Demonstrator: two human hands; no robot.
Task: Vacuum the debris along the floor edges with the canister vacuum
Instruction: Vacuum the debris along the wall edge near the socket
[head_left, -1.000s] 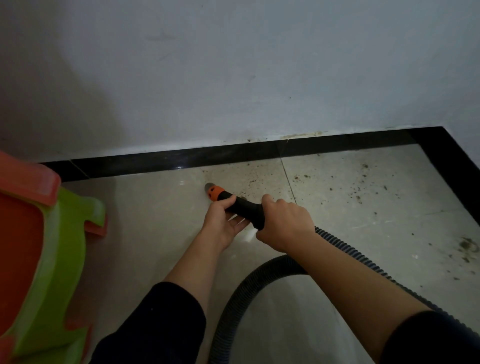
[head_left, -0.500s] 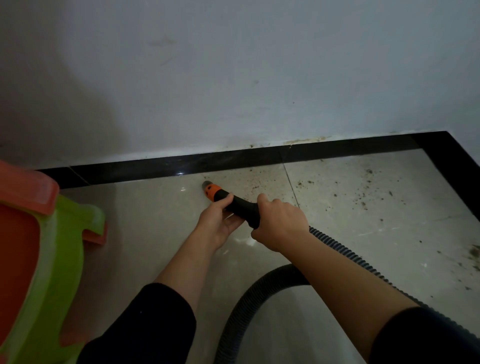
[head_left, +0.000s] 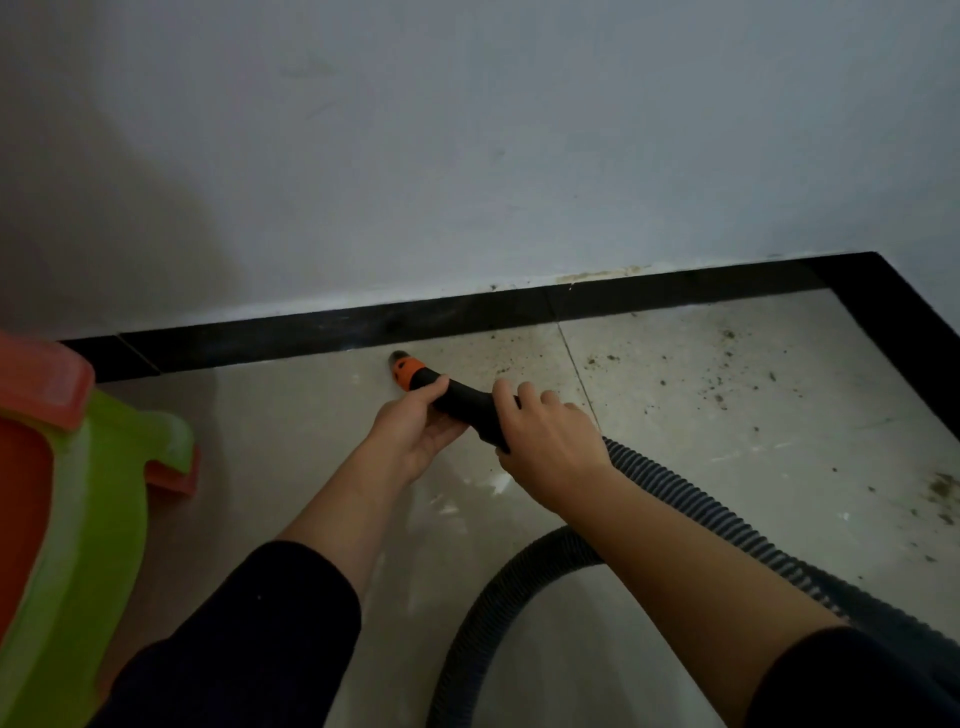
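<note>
Vacuum nozzle (head_left: 462, 402) in grip of left hand (head_left: 415, 431) ahead, right hand (head_left: 545, 447) behind (tip (head_left: 405, 370) by baseboard (head_left: 311, 332)).

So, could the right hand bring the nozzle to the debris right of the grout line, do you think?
Probably yes: the debris lies on bare tile just right of the nozzle, nothing stands between, and the hose behind the right hand curves loosely.

Hose (head_left: 717, 517): runs off frame at 4 and 6 o'clock; one stretch hidden behind right forearm (head_left: 675, 571).
Plastic stool (head_left: 88, 519): cut off at 9 o'clock.
Nozzle grip (head_left: 462, 397): rear covered by right hand (head_left: 550, 447).
</note>
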